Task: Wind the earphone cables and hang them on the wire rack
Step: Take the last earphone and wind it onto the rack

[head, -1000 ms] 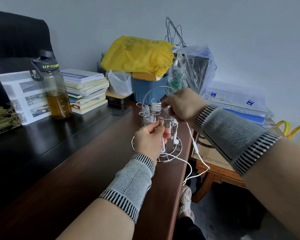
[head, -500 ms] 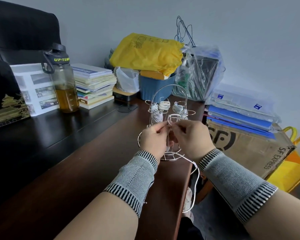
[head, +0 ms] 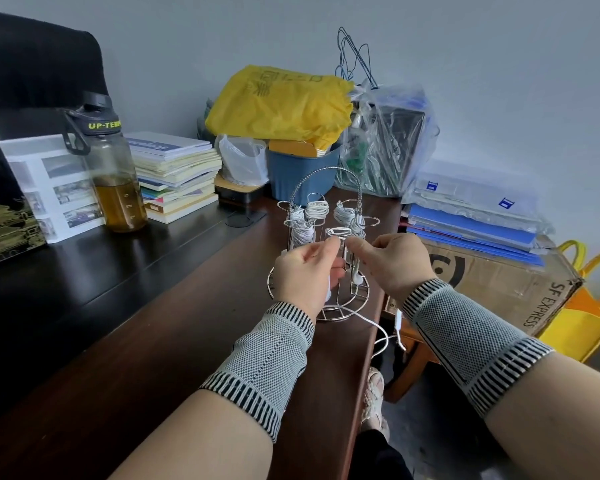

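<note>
1. left hand (head: 303,271) is curling its fingers round a white earphone cable (head: 378,329), thumb and forefinger pinching it right in front of the wire rack (head: 321,252)
2. right hand (head: 394,261) is pinching the same cable just beside the left fingertips, at a small loop (head: 339,232)
3. the rest of the cable is trailing down off the edge of the brown desk (head: 174,341)
4. rack is sitting upright on the desk with a few wound white bundles (head: 316,210) hanging on its hooks
5. water bottle (head: 113,174) and stack of books (head: 179,178) are sitting well off to the left
</note>
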Action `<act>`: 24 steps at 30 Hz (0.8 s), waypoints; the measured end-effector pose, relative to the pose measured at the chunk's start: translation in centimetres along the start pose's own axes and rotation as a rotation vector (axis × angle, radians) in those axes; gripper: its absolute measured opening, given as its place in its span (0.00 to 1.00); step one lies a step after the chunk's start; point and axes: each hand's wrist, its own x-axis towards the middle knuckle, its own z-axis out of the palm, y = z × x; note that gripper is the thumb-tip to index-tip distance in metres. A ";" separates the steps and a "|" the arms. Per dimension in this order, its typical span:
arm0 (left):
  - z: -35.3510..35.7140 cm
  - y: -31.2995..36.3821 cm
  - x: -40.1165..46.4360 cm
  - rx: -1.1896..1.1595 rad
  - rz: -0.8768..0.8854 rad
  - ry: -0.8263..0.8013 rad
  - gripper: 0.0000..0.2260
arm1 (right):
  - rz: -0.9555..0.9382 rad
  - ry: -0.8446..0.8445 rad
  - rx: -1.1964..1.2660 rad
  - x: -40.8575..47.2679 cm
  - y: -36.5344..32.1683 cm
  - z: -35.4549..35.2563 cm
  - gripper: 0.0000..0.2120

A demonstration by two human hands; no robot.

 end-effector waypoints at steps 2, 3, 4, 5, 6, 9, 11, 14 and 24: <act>0.2 0.0 0.0 -0.001 0.001 0.023 0.08 | -0.002 -0.002 0.030 -0.1 0.1 0.1 0.26; 0.2 0.1 -0.1 -0.006 -0.007 0.028 0.08 | -0.005 -0.016 0.045 -0.2 0.3 0.1 0.26; 0.3 0.0 0.0 -0.014 -0.014 0.027 0.09 | -0.008 -0.040 0.072 -0.4 0.5 0.0 0.24; 0.3 0.0 -0.1 -0.016 -0.019 0.023 0.10 | -0.006 -0.071 0.119 -0.5 0.8 -0.1 0.21; 0.3 0.0 0.0 -0.016 -0.021 0.022 0.10 | 0.000 -0.099 0.184 -0.6 1.1 -0.3 0.19; 0.2 0.0 0.0 -0.020 -0.029 0.029 0.11 | 0.030 -0.136 0.360 -0.6 2.1 -1.0 0.12; 0.2 0.0 0.0 -0.021 -0.033 0.029 0.11 | 0.031 -0.122 0.383 -0.4 2.5 -1.7 0.10; 0.3 -0.1 0.0 -0.020 -0.036 0.031 0.11 | -0.015 -0.063 0.241 0.2 2.5 -2.5 0.12; 0.3 -0.4 0.3 -0.042 -0.034 0.020 0.10 | -0.199 0.030 -0.270 2.2 -5.0 -2.8 0.14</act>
